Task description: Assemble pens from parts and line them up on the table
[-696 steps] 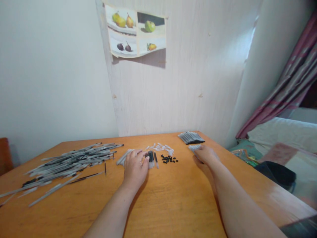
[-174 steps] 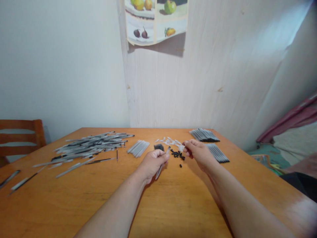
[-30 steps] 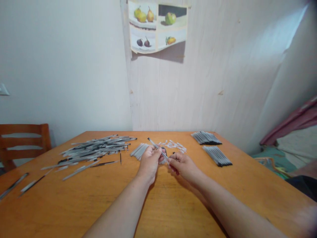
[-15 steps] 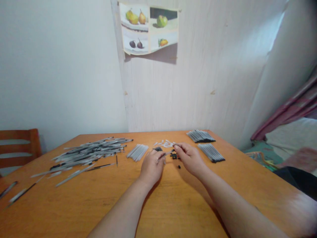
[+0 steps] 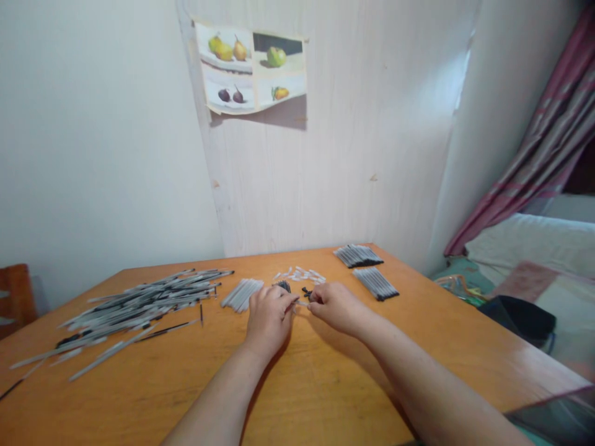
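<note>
Over the middle of the table, my left hand (image 5: 270, 313) is closed on a thin clear pen barrel (image 5: 302, 303). My right hand (image 5: 338, 310) pinches the barrel's other end, so the piece spans the small gap between both hands. Fingers hide most of it. Just beyond the hands lie small black plugs (image 5: 305, 291), a bunch of dark-tipped pieces (image 5: 282, 285) and loose white caps (image 5: 300, 274). A row of clear empty barrels (image 5: 243, 294) lies beside my left hand.
A large heap of pens and parts (image 5: 149, 300) spreads over the table's left side. Two neat groups of black-ended pens, a near one (image 5: 375, 284) and a far one (image 5: 357, 254), lie at right. A wooden chair (image 5: 16, 300) stands left; a black bag-like thing (image 5: 518, 319) lies right.
The view has turned to the right. My hands have come closer together, and the right hand has moved from the barrel's far side down to its end.
</note>
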`<state>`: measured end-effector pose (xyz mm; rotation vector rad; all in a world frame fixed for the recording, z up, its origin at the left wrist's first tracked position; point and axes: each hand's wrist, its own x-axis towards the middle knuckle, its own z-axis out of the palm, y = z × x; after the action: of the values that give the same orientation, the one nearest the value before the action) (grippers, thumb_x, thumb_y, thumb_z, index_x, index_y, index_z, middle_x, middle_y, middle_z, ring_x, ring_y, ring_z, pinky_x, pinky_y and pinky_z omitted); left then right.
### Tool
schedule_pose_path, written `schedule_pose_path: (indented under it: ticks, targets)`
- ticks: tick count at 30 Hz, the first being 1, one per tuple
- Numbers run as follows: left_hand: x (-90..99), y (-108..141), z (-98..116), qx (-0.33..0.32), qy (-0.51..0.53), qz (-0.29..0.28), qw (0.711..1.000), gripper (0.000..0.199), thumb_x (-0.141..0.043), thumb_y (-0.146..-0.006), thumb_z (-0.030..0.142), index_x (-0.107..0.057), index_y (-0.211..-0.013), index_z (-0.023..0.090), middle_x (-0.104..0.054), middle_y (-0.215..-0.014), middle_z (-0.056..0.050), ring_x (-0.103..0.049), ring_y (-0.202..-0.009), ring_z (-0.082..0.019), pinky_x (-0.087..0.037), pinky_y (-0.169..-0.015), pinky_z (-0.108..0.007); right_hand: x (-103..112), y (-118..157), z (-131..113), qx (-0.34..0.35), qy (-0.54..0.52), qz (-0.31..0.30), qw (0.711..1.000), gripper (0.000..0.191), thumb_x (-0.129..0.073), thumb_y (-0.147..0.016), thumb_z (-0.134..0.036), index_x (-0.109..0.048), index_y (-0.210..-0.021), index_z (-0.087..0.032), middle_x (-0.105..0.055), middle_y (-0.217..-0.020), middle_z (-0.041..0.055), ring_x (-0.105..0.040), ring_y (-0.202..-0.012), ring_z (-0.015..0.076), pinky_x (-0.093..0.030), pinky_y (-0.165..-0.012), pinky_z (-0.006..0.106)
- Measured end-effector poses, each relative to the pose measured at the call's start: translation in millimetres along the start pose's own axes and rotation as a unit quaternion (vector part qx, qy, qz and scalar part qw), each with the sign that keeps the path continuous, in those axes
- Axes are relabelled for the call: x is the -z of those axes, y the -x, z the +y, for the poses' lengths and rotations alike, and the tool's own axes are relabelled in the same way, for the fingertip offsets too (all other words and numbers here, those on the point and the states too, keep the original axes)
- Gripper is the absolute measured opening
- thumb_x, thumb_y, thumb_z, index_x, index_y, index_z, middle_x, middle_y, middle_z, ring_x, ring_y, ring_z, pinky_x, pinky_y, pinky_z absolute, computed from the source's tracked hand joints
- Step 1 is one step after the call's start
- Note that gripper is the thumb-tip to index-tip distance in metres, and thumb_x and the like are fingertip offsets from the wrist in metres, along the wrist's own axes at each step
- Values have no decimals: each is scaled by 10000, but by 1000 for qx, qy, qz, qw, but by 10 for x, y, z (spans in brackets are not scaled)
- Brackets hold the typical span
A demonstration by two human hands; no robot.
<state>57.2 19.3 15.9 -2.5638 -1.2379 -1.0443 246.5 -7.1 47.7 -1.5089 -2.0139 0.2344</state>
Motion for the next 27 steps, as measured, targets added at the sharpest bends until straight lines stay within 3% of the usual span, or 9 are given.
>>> schedule_pose_path:
  ticks: [3, 7, 11, 16, 21, 27]
  targets:
    - [10, -5, 7, -6, -8, 24, 1000, 278, -538, -891, 258, -700, -1108, 319, -655, -1117, -65, -529, -1067, -260, -367, -911, -420, 42, 21, -24, -4, 10, 5, 1000, 162, -597, -744, -203, -617, -584, -207, -627, -599, 23, -496, -565, 143, -250, -529, 274]
    - [21, -17, -18, 22, -19, 76, 997, 360, -599, -842, 277, -649, -1197, 291, -591, -1259, -89, -496, -1162, -289, -371, -974, -447, 207, 15, 74, -62, 32, 31, 997, 138, -590, -745, -227, -636, -618, -205, -628, -597, 29, -513, -561, 144, -244, -521, 273]
    - [20, -32, -49, 31, -19, 93, 995, 315, -594, -842, 287, -663, -1148, 265, -602, -1237, -93, -508, -1152, -292, -383, -986, -457, 456, 0, 437, -143, 62, 94, 983, 152, -589, -763, -299, -650, -660, -205, -659, -662, 46, -548, -614, 158, -274, -535, 263]
    - [-7, -42, -63, 28, -31, 92, 995, 244, -581, -860, 314, -685, -1071, 247, -622, -1190, -86, -530, -1116, -281, -420, -955, -453, 665, 101, 998, -294, 96, 146, 940, 217, -563, -783, -364, -660, -685, -195, -650, -651, 49, -563, -602, 163, -285, -514, 251]
    - [-37, -40, -106, 24, -34, 91, 995, 227, -567, -874, 338, -696, -1039, 253, -636, -1154, -74, -545, -1086, -272, -440, -931, -454, 646, 268, 1311, -380, 119, 134, 907, 230, -569, -780, -379, -691, -751, -186, -679, -723, 74, -613, -661, 196, -325, -518, 254]
    - [-64, -37, -169, 27, -26, 87, 996, 228, -560, -876, 362, -707, -1013, 255, -650, -1119, -66, -558, -1051, -261, -450, -917, -443, 587, 317, 1411, -411, 106, 102, 900, 221, -538, -784, -356, -698, -806, -206, -710, -837, 101, -658, -777, 246, -372, -556, 281]
